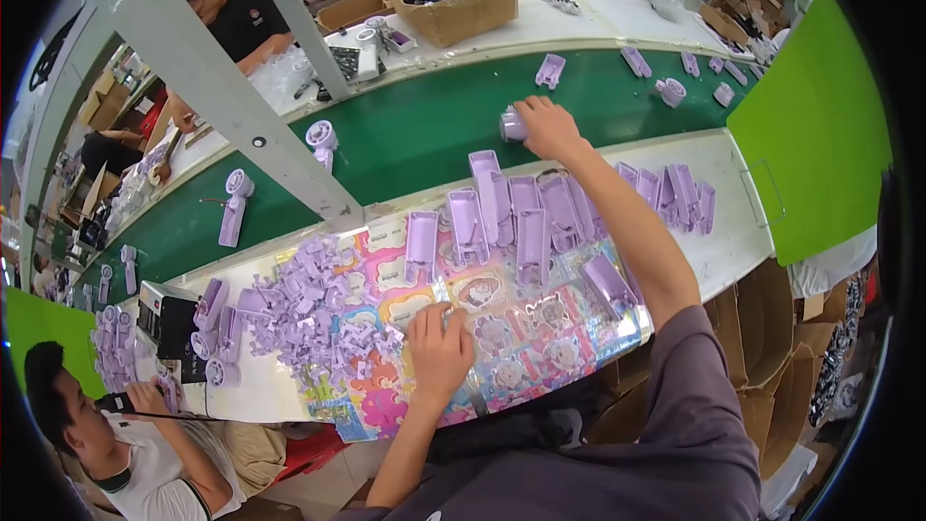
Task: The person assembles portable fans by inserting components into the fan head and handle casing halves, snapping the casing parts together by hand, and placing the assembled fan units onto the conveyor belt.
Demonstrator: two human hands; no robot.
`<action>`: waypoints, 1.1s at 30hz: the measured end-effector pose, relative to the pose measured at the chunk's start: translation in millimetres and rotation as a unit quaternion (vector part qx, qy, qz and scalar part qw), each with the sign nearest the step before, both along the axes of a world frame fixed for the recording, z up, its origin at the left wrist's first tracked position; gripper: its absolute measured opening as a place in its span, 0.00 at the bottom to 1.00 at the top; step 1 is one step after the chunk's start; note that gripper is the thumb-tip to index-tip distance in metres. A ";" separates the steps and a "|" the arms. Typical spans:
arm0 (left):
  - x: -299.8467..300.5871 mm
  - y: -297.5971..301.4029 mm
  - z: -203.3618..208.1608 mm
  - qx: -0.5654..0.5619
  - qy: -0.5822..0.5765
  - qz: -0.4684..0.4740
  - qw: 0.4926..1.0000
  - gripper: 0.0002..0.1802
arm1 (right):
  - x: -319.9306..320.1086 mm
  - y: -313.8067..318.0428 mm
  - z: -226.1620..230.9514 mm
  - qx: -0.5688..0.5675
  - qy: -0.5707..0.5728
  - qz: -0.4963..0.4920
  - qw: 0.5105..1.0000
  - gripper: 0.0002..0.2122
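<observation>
My right hand (548, 128) reaches out over the green conveyor belt (415, 135), its fingers closed round a short round lilac plastic part (512, 125). My left hand (441, 349) rests low over the colourful cartoon-printed mat (502, 328), fingers curled together; whether a small piece is pinched there is too small to tell. Between the hands stand several lilac trough-shaped housings (466, 222), crowded along the mat's far side. One more housing (608, 285) lies under my right forearm. Left of my left hand spreads a pile of small lilac plastic pieces (313, 299).
Lilac parts (672, 91) lie spaced along the belt. A grey metal post (231, 87) rises at the left, and a green panel (810, 135) borders the right. A cardboard box (453, 5) stands beyond the belt. A co-worker (145, 434) sits at the lower left holding a dark tool.
</observation>
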State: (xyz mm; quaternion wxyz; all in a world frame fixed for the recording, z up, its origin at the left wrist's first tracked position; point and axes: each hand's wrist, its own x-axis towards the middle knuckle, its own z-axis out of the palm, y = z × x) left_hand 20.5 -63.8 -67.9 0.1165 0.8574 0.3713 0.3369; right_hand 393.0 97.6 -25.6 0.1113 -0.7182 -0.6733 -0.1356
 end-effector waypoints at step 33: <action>-113.9 -80.7 9.9 -0.491 -0.464 0.024 0.737 0.19 | -285.2 -136.4 -1.0 -0.139 0.271 0.301 0.904 0.18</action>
